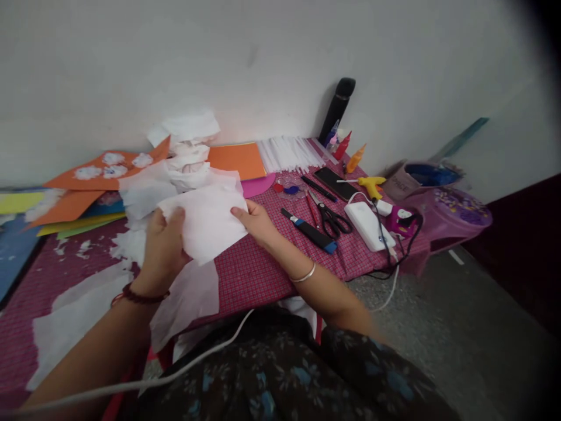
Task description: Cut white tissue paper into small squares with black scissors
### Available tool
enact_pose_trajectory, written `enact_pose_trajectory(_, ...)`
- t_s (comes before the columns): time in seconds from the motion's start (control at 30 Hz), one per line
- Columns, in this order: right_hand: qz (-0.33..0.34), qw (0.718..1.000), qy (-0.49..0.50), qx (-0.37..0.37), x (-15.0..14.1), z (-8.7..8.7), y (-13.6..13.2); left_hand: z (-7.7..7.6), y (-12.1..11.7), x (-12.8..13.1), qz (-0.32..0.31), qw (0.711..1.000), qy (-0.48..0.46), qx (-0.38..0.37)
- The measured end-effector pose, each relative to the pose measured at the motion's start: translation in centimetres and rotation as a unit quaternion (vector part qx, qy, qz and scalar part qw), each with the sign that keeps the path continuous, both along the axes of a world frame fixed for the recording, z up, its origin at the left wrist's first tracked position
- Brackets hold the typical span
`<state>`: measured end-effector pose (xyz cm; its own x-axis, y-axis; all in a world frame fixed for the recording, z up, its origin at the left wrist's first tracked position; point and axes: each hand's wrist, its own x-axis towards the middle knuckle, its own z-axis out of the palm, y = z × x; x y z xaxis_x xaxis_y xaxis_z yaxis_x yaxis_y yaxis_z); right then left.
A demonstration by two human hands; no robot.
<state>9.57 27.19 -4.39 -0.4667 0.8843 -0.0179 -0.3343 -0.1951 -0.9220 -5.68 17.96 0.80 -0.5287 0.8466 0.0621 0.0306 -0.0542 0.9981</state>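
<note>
A white sheet of thin tissue paper (208, 219) is held up above the table between both hands. My left hand (164, 248) grips its left edge, thumb on top and the other fingers hidden underneath. At the right edge, my right hand (256, 221) pinches the sheet between thumb and fingers. Below it, more tissue sheets (193, 298) lie on the checked cloth and overhang the front edge. Torn white scraps (131, 245) are scattered beside my left hand. Behind the held sheet rises a crumpled pile of white tissue (190, 149).
Orange card with white tufts (114, 169) lies at the left on coloured sheets. To the right are a cutter knife (309, 231), scissors (333, 221), a phone (336, 183), a yellow glue gun (372, 186) and a white power bank (370, 227) with cables. A purple stool (442, 219) stands beyond.
</note>
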Motion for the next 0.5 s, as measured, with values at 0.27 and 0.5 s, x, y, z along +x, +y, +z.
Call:
enact_pose_trajectory(0.27, 0.051, 0.994, -0.069, 0.064, -1.2, 1.1, -2.0, -2.6, -1.8, 1.0, -0.152, 0.986, -0.07, -0.022)
enact_pose_trajectory(0.5, -0.028, 0.992, -0.052, 0.112, -1.5, 3.1, -0.2, -0.9, -3.7, -1.5, -0.22, 0.967, -0.046, -0.117)
